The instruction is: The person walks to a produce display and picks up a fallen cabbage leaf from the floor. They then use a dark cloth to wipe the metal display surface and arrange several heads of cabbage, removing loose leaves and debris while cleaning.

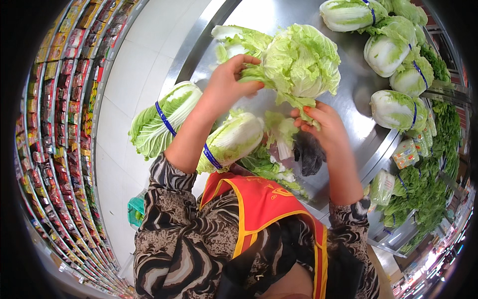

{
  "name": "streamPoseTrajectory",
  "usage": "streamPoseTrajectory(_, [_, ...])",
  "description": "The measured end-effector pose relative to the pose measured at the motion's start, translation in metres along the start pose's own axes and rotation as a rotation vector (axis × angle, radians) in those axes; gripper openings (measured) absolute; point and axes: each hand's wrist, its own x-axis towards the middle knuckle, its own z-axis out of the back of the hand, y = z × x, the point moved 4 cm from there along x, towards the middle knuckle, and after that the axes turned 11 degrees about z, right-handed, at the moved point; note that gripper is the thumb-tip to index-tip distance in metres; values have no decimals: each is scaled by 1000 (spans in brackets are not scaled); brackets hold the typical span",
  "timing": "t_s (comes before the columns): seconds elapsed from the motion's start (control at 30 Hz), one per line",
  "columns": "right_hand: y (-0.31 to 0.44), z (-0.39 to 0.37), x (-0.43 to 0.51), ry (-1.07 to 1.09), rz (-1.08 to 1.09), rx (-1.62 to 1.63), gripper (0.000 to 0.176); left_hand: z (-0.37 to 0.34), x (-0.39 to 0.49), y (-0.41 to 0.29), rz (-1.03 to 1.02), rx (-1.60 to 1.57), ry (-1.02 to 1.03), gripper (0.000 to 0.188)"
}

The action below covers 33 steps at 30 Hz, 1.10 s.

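A loose-leaved napa cabbage [304, 61] without a visible band lies on the metal counter. My left hand [239, 80] grips leaves at its left side, with thumb and fingers around them. My right hand [321, 121] pinches the tip of an outer leaf at its lower edge. Nearer my body lie a napa cabbage with a blue band [233, 140], partly behind my left forearm, and another banded napa cabbage [164, 119] farther left. Loose leaves [282, 132] and a crumpled dark item [309, 153], perhaps a glove or bag, lie between my arms.
Several banded napa cabbages [390, 48] line the right side of the metal counter [345, 56]. Beyond its raised edge are leafy greens [422, 194] and wrapped packs [405, 153]. Packed store shelves [67, 123] stand left, across the tiled floor [127, 97]. A green basket [136, 211] is low left.
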Motion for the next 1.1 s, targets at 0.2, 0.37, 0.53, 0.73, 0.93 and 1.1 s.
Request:
streamPoseTrajectory(0.2, [-4,1,-10,-251,371,9,37,-12,7,-25,-341,-84,217,62])
streamPoseTrajectory(0.37, [-35,35,25,-441,646,-230,45,-10,42,-1,-233,-205,100,71])
streamPoseTrajectory(0.53, [-20,47,42,-583,876,-400,91,1,68,1,-501,235,-345,114])
streamPoseTrajectory(0.73, [-55,50,68,-243,502,22,99,-13,108,27,-332,-38,-102,128])
streamPoseTrajectory(0.93, [-35,28,61,-231,513,120,82,-36,100,16,-380,-163,117,121])
streamPoseTrajectory(1.1, [-24,31,62,-252,474,127,88,-31,104,-6,-558,-41,23,127])
